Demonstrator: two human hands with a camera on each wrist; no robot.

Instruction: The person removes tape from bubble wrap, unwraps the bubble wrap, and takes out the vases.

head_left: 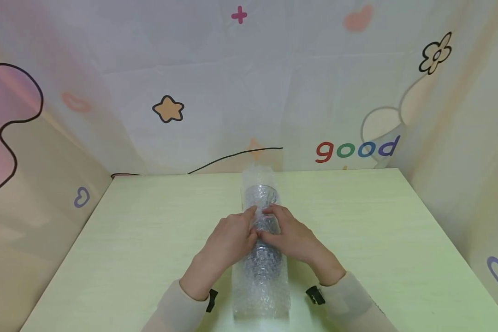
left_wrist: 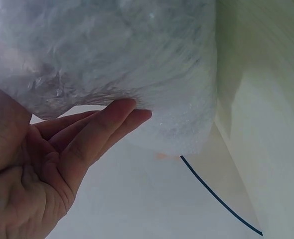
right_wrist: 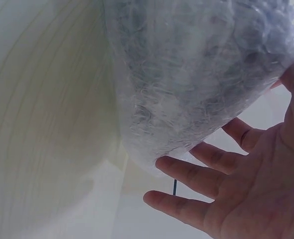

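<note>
A long roll of clear bubble wrap (head_left: 262, 288) stretches away from me along the middle of the table, around a dark, cylinder-shaped item blurred by the plastic. My left hand (head_left: 231, 237) touches its top from the left, forefinger and thumb apart on the film. From the right, my right hand (head_left: 294, 235) rests its forefinger and thumb there too, close to the left fingertips. In the left wrist view, straight fingers (left_wrist: 94, 134) reach along the underside of the wrap. The right wrist view has the other fingers (right_wrist: 192, 177) spread beside the wrap (right_wrist: 172, 84).
The pale green table (head_left: 149, 203) runs back to a printed cloth backdrop (head_left: 216, 92), with cloth at both sides as well. A black clip-like piece (head_left: 315, 295) sits at the right cuff, and another (head_left: 211, 300) at the left cuff.
</note>
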